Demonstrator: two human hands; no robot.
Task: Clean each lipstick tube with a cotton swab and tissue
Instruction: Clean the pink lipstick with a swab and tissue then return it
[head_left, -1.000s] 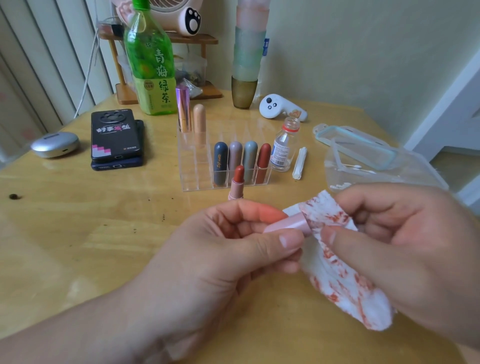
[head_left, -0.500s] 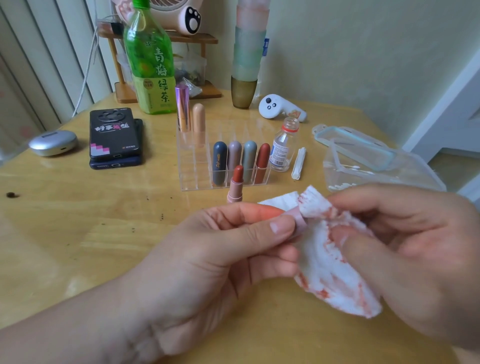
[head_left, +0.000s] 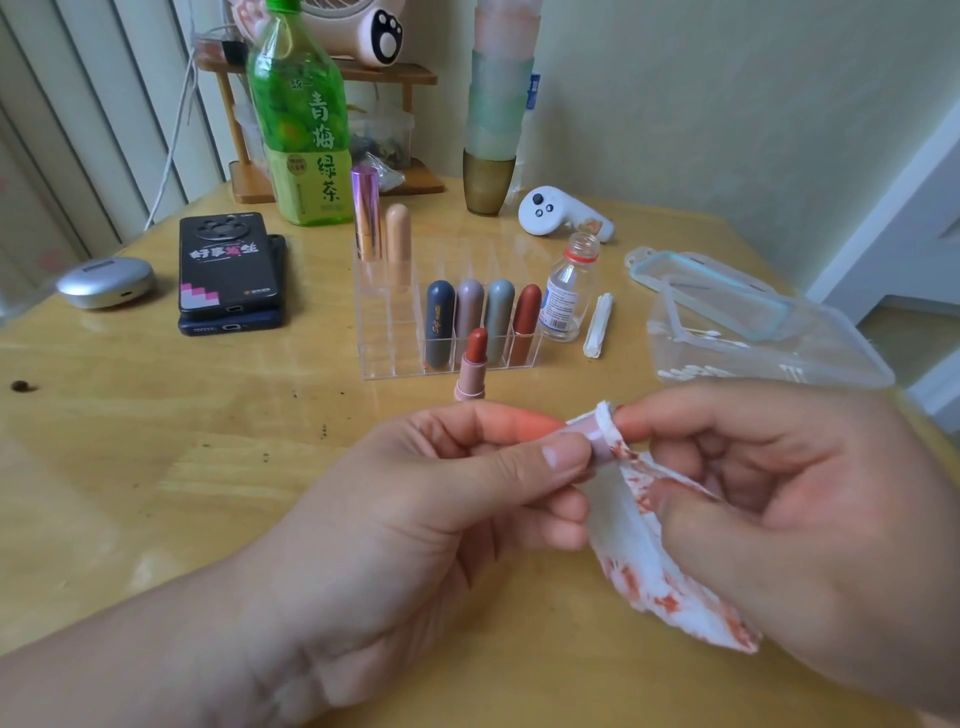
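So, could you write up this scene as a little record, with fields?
Left grip: pinches pink tube
Right grip: holds red-stained tissue round the tube's end
Table: open lipstick stands upright in front of clear rack
In rack: six capped lipsticks, four in the front row, two at the back
Right of rack: small bottle, no cap on; swab box with swabs inside
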